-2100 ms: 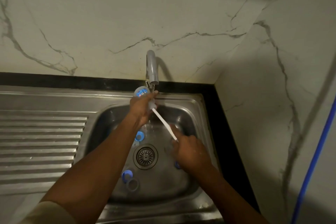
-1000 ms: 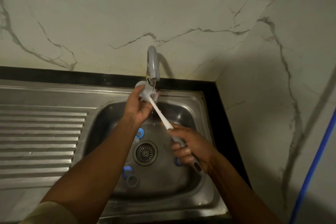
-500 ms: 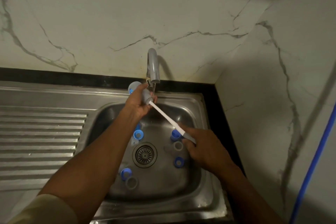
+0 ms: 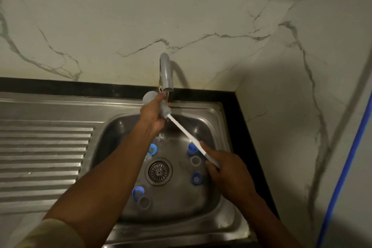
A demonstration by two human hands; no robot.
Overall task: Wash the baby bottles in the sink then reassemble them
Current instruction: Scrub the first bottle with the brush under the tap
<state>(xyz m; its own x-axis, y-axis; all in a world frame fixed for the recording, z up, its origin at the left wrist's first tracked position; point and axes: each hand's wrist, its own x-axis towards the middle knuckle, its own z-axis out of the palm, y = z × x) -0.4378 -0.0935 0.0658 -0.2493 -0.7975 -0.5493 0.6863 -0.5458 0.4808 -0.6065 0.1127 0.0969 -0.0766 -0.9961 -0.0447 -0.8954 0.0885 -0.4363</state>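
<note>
Two hands share one job over the sink (image 4: 218, 112). The left hand (image 4: 153, 117) holds a baby bottle (image 4: 149, 96) up just under the tap (image 4: 166, 74), its fingers (image 4: 159, 101) curled round the body so the mouth tilts toward the other hand. I'd judge it is held there so water can run in while the inside is scrubbed. The right hand (image 4: 227, 169) grips the lower end of a long white bottle brush (image 4: 182, 130), wrapped round the handle with the forefinger laid along it (a steering grip, by the look of it). The grey bristle head sits at the bottle's mouth, right against the left fingers; whether any bristles are inside I cannot tell.

Below both hands, on the basin floor, loose parts lie round the drain (image 4: 159, 171): blue collars (image 4: 152, 148) and grey caps (image 4: 195, 160), a couple just beside the right fingers, others under the left forearm. They are likely parked there to wait their turn. The ribbed draining board (image 4: 44, 153), well away from the left fingers, looks the natural spot for washed pieces. Reassembly appears some way off.
</note>
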